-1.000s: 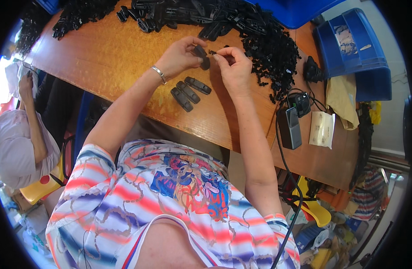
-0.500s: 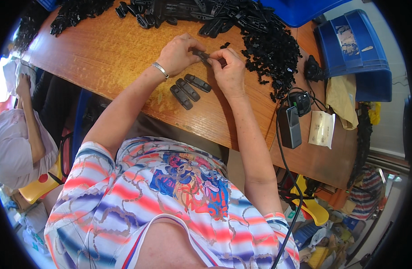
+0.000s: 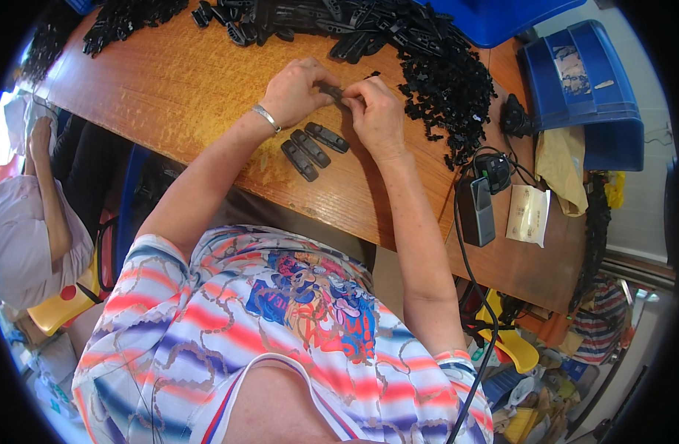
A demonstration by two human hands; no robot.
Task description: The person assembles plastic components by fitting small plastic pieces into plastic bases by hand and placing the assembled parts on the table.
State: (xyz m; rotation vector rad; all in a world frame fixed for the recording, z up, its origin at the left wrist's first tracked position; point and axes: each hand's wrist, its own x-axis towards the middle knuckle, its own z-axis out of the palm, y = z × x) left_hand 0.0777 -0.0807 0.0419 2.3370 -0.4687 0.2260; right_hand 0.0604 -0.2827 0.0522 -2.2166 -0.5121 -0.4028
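Note:
Above the wooden table, a dark elongated plastic part is held between my two hands. My left hand, with a silver bracelet at its wrist, pinches one end. At the other end, the fingertips of my right hand press together and hide much of the part. Whether a smaller piece is also between those fingers, I cannot tell. Three similar black plastic parts lie side by side on the tabletop, just below my hands.
Long black parts are heaped along the far side, with small black pieces piled to their right. Further right are a blue bin, a grey power bank with a cable, and a white packet. Another person sits at left.
My right fingers have shifted slightly along the dark part and now cover more of it. My left hand keeps its pinch, and the three parts on the table stay put.

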